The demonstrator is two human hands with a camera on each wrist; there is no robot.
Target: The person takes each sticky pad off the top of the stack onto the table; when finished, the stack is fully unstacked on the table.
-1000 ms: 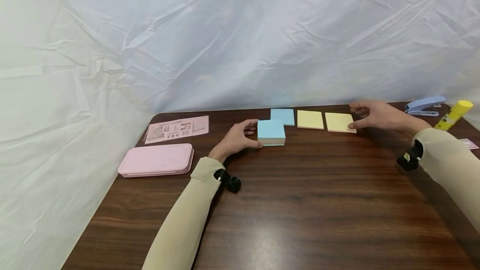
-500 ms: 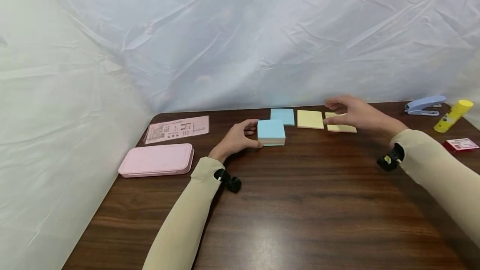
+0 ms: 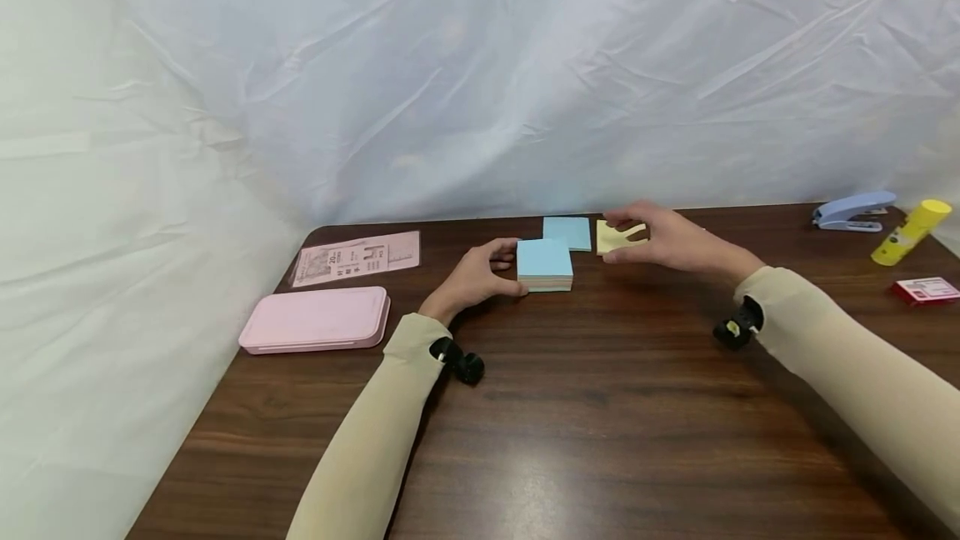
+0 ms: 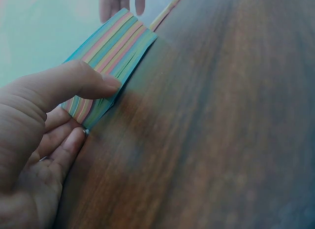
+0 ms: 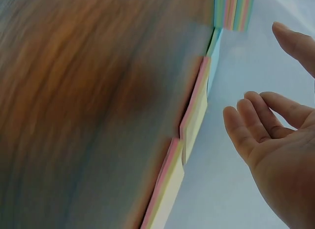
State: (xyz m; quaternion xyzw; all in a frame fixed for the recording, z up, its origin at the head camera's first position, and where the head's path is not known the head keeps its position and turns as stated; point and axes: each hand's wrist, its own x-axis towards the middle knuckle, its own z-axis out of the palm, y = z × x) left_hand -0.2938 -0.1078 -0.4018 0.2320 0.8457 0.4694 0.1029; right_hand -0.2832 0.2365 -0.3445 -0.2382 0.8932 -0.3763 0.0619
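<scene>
Head view: left hand (image 3: 480,273) grips the blue-topped sticky-note stack (image 3: 544,263) on the surface (image 3: 600,407); right hand (image 3: 660,240), fingers loosely spread, hovers over a yellow pad (image 3: 609,238) just right of the stack. Right wrist view: that hand's palm holds nothing.

You have a dark wood-grain table (image 3: 600,407) filling the lower frame. At the left lies a pink case (image 3: 313,320), with a pink printed sheet (image 3: 356,257) just behind it. Near the centre sits a thick blue-topped pad of sticky notes (image 3: 544,263), a thinner blue pad (image 3: 567,232) touching its far corner, and a yellow pad (image 3: 613,237) just right of that. At the upper right edge lie a blue stapler (image 3: 853,211), a yellow glue stick (image 3: 911,232) and a small red box (image 3: 926,290).
</scene>
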